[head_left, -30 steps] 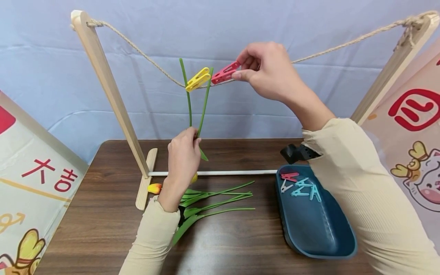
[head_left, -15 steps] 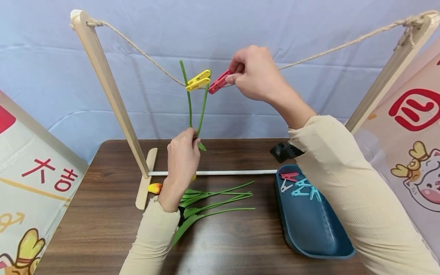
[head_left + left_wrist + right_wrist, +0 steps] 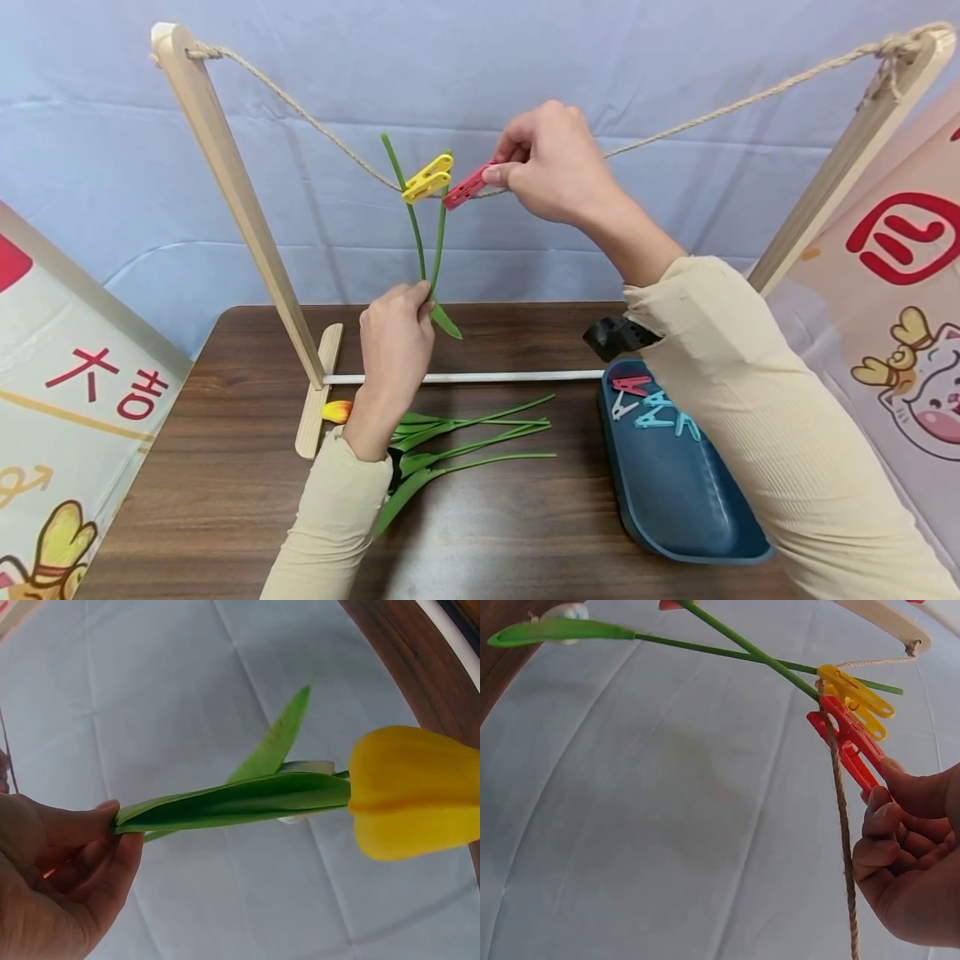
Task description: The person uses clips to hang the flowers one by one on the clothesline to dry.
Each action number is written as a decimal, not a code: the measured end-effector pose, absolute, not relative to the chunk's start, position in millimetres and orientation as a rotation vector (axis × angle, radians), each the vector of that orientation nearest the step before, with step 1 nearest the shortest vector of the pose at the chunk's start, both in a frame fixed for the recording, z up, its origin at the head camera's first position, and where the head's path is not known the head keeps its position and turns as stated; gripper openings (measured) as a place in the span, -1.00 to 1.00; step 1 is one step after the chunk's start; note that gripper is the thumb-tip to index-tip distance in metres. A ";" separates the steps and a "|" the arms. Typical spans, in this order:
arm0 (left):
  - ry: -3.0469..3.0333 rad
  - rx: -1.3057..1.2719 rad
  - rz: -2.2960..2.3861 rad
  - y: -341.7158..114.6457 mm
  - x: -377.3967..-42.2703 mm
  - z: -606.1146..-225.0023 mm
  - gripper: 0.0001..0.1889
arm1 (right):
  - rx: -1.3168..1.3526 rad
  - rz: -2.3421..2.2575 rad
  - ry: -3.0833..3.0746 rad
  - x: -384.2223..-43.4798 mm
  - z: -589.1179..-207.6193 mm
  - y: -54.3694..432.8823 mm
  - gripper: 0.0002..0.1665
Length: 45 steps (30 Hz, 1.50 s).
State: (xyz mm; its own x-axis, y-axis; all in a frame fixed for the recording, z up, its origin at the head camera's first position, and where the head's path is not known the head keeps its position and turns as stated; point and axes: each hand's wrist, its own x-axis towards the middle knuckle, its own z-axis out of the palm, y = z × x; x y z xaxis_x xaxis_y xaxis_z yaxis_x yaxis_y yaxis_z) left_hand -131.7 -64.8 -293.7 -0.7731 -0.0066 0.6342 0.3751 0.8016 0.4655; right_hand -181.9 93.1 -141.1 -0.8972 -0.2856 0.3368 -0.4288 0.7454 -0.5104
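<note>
A rope sags between two wooden posts. On it a yellow clothespin clamps one green stem. My left hand pinches an artificial yellow tulip at its leaf and stem, bloom down, stem end up at the rope. My right hand pinches a red clothespin between thumb and fingers. Its jaws are at the rope and the tulip's stem, just right of the yellow clothespin. A whitish bloom shows partly behind the yellow tulip's leaf.
Several green-stemmed flowers lie on the brown table, one with an orange-yellow bloom. A blue bin at the right holds several clothespins. A white rod joins the stand's feet.
My right hand has moved left and slightly down, bringing the red clothespin from beside the stem onto the rope at the stem. My left hand keeps its pinch and has shifted slightly.
</note>
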 end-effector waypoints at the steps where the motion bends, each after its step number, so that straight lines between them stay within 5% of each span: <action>1: -2.343 -0.278 -0.775 -64.5 -131.5 -293.3 -0.84 | 0.561 0.885 -2.697 -181.7 -141.5 92.3 -0.83; 23: -2.387 -0.256 -0.877 -65.3 -133.5 -298.9 -0.85 | 0.505 1.153 -2.602 -172.9 -157.1 106.4 -0.75; 45: -2.468 -0.265 -0.846 -70.6 -132.1 -309.8 -0.94 | 0.484 1.034 -3.167 -173.8 -249.8 233.0 -0.77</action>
